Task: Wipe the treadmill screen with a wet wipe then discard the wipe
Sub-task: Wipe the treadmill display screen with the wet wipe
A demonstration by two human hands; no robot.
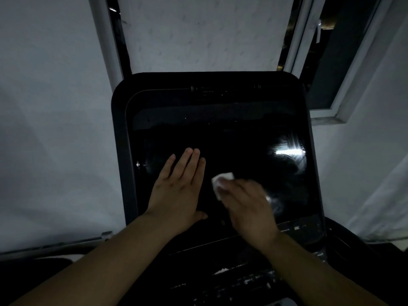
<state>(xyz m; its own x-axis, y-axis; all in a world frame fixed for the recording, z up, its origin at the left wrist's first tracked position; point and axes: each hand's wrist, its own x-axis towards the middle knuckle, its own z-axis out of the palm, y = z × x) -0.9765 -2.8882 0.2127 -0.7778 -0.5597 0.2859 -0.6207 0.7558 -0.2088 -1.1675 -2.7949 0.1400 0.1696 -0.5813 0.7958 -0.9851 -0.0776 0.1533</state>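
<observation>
The treadmill screen [231,138] is a large black glossy panel in a dark frame, filling the middle of the view. My left hand [176,188] lies flat on its lower left part, fingers straight and together. My right hand [247,206] presses a white wet wipe [220,181] against the glass near the lower middle; the hand is blurred and the wipe sticks out past the fingertips. A bright light reflection shows on the right of the screen.
The treadmill console [242,277] with pale markings lies below the screen. White walls stand to the left and right. An open window with a white frame [344,89] is behind the screen at the upper right.
</observation>
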